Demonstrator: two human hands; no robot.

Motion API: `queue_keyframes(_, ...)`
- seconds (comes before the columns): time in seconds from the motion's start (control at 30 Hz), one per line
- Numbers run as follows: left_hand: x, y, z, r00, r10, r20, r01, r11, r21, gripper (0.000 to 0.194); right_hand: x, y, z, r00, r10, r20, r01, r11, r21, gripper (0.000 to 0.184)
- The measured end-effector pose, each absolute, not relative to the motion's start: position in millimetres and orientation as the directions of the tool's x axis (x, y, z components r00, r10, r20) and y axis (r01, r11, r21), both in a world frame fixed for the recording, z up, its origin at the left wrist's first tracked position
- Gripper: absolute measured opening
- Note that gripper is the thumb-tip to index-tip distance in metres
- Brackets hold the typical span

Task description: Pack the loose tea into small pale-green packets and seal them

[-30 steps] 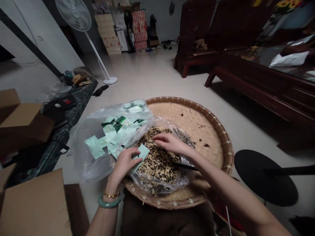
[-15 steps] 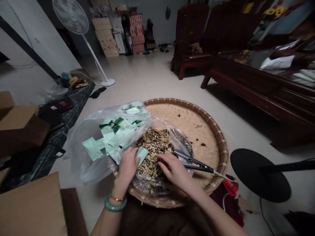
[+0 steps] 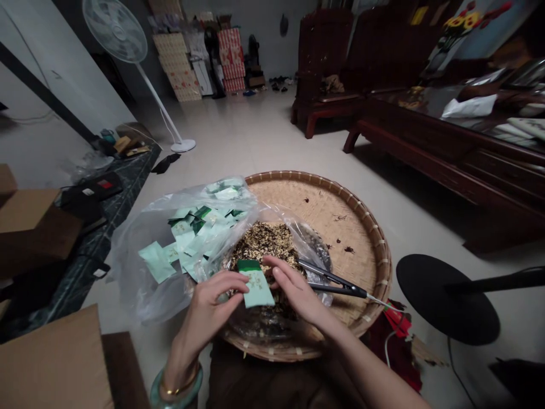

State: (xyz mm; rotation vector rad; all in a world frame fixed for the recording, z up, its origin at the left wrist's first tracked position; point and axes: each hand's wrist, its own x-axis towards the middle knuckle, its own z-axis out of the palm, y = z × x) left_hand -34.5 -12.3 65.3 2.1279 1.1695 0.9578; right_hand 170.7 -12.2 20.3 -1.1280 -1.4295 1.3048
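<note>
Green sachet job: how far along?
Done: nothing visibly filled. In hand: both hands, left hand and right hand, hold one green sachet over the loose tea pile. Left: many sachets in the plastic bag; tongs lie idle on the basket.

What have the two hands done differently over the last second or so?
The left hand lifted its small green packet off the loose tea heap and turned it face up. The right hand drew back from the heap to pinch the packet's other edge. The tongs, the woven tray and the bag of packets stayed put.
</note>
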Motion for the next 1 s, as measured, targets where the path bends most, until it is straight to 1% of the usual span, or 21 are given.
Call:
queue_keyframes(0.07,-35,-16,71,0.405,0.838,0.365,0.422,-0.525,0.739,0.018,169,-7,18,-0.25,0.968,-0.026,-0.059,-0.042,-0.997,0.042)
queue_keyframes(0.13,-34,-16,70,0.406,0.835,0.371,0.365,-0.52,0.772,0.019,168,-3,16,-0.292,0.955,-0.054,-0.14,-0.099,-0.985,0.049)
queue_keyframes(0.17,-34,-15,68,0.387,0.85,0.357,0.341,-0.491,0.802,0.019,168,-2,15,-0.287,0.956,-0.06,-0.164,-0.111,-0.98,0.049)
queue_keyframes(0.23,-32,-11,59,0.289,0.917,0.275,0.28,-0.355,0.892,0.019,169,0,14,-0.208,0.977,-0.049,-0.164,-0.085,-0.983,0.044)
queue_keyframes(0.27,-31,-8,54,0.22,0.954,0.205,0.233,-0.256,0.938,0.018,169,0,14,-0.147,0.989,-0.025,-0.136,-0.045,-0.99,0.041)
queue_keyframes(0.3,-28,-6,49,0.156,0.982,0.111,0.178,-0.139,0.974,0.022,169,1,14,-0.089,0.996,0.016,-0.092,0.008,-0.996,0.038)
queue_keyframes(0.33,-25,-4,44,0.123,0.992,0.024,0.129,-0.04,0.991,0.029,169,1,15,-0.044,0.997,0.066,-0.035,0.065,-0.997,0.036)
queue_keyframes(0.37,-21,-2,40,0.127,0.99,-0.054,0.105,0.041,0.994,0.039,169,1,15,-0.014,0.992,0.123,0.027,0.123,-0.992,0.034)
queue_keyframes(0.43,-13,1,33,0.141,0.976,-0.168,0.084,0.157,0.984,0.055,168,2,17,0.012,0.972,0.233,0.143,0.229,-0.963,0.034)
queue_keyframes(0.5,-5,3,29,0.103,0.972,-0.209,0.057,0.204,0.977,0.056,166,4,18,0.023,0.949,0.313,0.214,0.301,-0.929,0.035)
queue_keyframes(0.6,4,3,28,0.035,0.98,-0.196,0.024,0.195,0.981,0.048,162,7,19,0.078,0.932,0.355,0.208,0.333,-0.92,0.034)
queue_keyframes(0.7,7,4,31,-0.016,0.982,-0.19,0.007,0.19,0.982,0.047,160,8,20,0.158,0.935,0.318,0.136,0.299,-0.945,0.035)
queue_keyframes(0.83,-7,8,30,-0.035,0.981,-0.189,0.02,0.19,0.982,0.045,163,10,24,0.237,0.938,0.254,0.054,0.248,-0.967,0.039)
queue_keyframes(0.93,-27,13,25,-0.135,0.983,-0.125,0.11,0.14,0.984,0.042,171,13,23,0.254,0.945,0.208,-0.006,0.217,-0.976,0.046)
queue_keyframes(1.0,-39,13,23,-0.237,0.971,-0.024,0.26,0.087,0.962,0.039,177,16,20,0.221,0.961,0.168,-0.033,0.179,-0.983,0.054)
